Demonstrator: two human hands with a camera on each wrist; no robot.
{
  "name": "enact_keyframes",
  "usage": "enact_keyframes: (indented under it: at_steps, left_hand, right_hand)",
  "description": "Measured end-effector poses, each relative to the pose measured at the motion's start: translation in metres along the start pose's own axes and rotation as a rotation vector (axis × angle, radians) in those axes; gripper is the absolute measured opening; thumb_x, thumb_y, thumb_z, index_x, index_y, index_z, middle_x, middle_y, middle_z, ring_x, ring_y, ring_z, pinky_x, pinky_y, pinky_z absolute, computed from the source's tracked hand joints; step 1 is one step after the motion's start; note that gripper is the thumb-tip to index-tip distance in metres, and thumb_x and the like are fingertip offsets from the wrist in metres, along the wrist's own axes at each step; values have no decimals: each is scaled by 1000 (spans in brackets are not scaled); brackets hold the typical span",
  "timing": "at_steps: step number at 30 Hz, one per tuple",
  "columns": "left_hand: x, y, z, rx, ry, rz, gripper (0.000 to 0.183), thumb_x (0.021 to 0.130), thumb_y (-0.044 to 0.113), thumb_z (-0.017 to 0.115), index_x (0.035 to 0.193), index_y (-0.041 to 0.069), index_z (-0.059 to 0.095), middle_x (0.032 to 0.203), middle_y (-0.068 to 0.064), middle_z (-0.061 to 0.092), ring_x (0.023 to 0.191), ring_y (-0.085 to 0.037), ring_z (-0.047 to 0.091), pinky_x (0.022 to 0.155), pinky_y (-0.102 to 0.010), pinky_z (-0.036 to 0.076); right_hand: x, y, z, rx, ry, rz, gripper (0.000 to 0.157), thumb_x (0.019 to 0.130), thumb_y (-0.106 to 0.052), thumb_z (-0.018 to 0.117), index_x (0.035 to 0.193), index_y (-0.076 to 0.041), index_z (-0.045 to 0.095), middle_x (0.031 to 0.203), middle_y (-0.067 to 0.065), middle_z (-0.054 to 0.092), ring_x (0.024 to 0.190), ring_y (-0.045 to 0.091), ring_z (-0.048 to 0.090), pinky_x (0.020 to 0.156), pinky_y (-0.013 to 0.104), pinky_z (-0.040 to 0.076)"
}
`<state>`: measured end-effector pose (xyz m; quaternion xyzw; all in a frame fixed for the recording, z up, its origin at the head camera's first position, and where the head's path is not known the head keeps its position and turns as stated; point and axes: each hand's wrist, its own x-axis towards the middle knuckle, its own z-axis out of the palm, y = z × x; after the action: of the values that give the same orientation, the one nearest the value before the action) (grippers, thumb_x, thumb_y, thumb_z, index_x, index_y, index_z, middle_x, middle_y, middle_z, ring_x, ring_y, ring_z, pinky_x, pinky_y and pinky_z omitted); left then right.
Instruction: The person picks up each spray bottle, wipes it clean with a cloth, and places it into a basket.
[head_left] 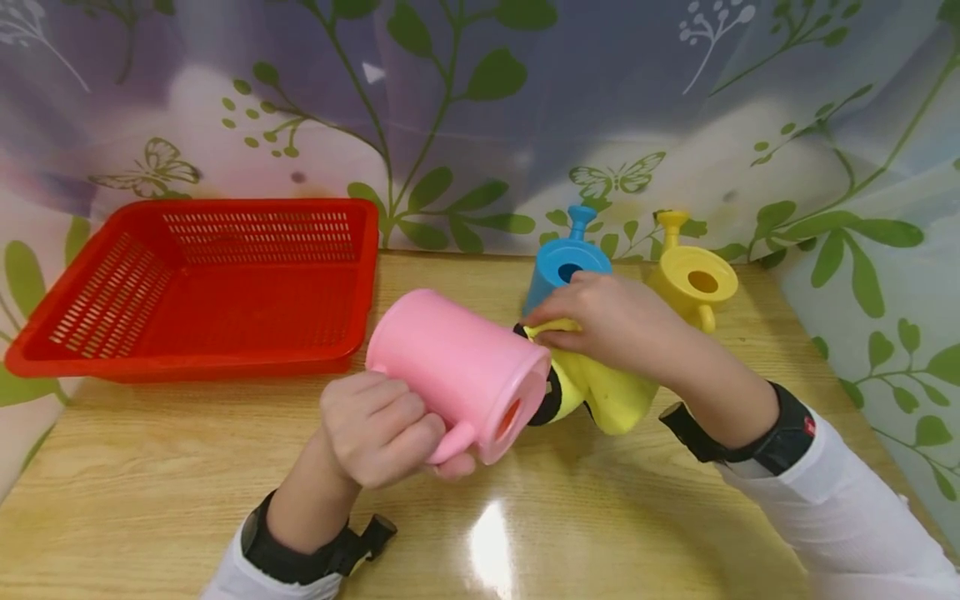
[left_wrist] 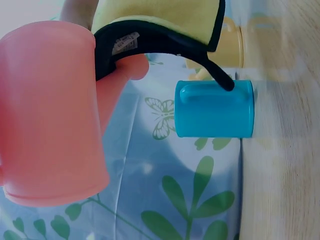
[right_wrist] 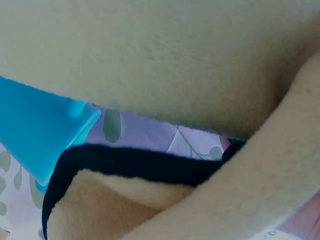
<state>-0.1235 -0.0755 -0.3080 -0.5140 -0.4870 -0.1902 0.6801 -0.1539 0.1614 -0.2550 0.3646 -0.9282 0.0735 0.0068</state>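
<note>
A pink watering can (head_left: pixel 457 358) is held up off the table, tilted on its side, its opening facing down to the right. My left hand (head_left: pixel 378 429) grips it by the handle. In my right hand (head_left: pixel 607 321) I pinch a yellow cloth with black edging (head_left: pixel 626 400), close against the can's right side. The left wrist view shows the cloth (left_wrist: pixel 160 20) beside the can's pink spout (left_wrist: pixel 109 97); whether they touch there I cannot tell. Fuzzy cloth (right_wrist: pixel 150 65) fills most of the right wrist view, and the fingers are hidden there.
A red plastic basket (head_left: pixel 352 367) stands at the table's left back. Behind my right hand stand a blue watering can (head_left: pixel 540 279) and a yellow watering can (head_left: pixel 693 300), both upright near the back edge. A leaf-patterned curtain (head_left: pixel 465 125) hangs behind the wooden table (head_left: pixel 187 483).
</note>
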Motion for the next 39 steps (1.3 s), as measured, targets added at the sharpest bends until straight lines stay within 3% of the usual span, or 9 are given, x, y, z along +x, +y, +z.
enact_keyframes:
  at_steps: [12,19,27,39]
  left_hand:
    - [0,-3,0,27,14,9,52,96,32,56,53,15,33,46,5,25,39,-6,18,43,-16,5]
    - [-2,-3,-1,39,3,-11,51,96,32,56,53,14,35,46,4,26,38,-7,20,41,-16,7]
    - [-7,-5,-3,48,-21,-58,50,96,31,57,54,13,37,45,4,31,37,-7,22,39,-16,9]
    - [-16,-10,-8,113,-1,-138,51,95,33,58,53,11,39,44,3,28,36,-9,21,40,-18,5]
  right_hand:
    - [-5,1,7,-162,118,-42,18,82,-21,77,98,-15,75,94,-2,74,80,21,58,69,33,49]
    - [-9,6,10,-262,170,-94,17,81,-20,77,95,-11,75,92,0,73,86,19,65,77,34,51]
    - [-18,11,12,-184,210,-37,17,81,-17,77,96,-10,75,93,2,73,89,20,67,80,35,52]
    - [-42,22,23,-18,393,79,21,79,-10,77,100,-10,75,97,7,74,91,27,67,78,43,54]
